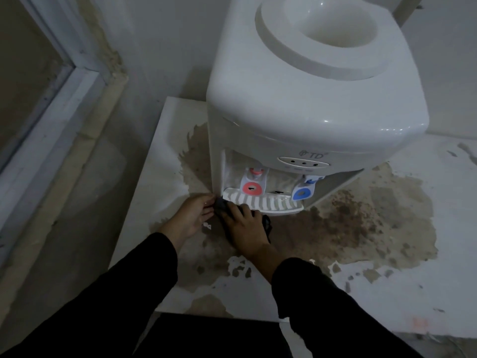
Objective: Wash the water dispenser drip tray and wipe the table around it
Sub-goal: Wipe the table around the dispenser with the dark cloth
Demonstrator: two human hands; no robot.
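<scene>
A white water dispenser (304, 104) stands on a white table (154, 182) whose top is worn to brown patches. Its white slotted drip tray (273, 202) sits in place under the red tap (251, 187) and the blue tap (302, 193). My right hand (245, 228) presses a dark cloth (267, 224) flat on the table just in front of the tray's left end. My left hand (192, 215) lies beside it, its fingertips touching the cloth's left edge near the dispenser's front left corner. Most of the cloth is hidden under my right hand.
A large brown stain (361, 223) of peeled surface spreads over the table right of and in front of the dispenser. A wall with a white window frame (51, 104) runs along the left. The table's front edge (219, 315) is near my sleeves.
</scene>
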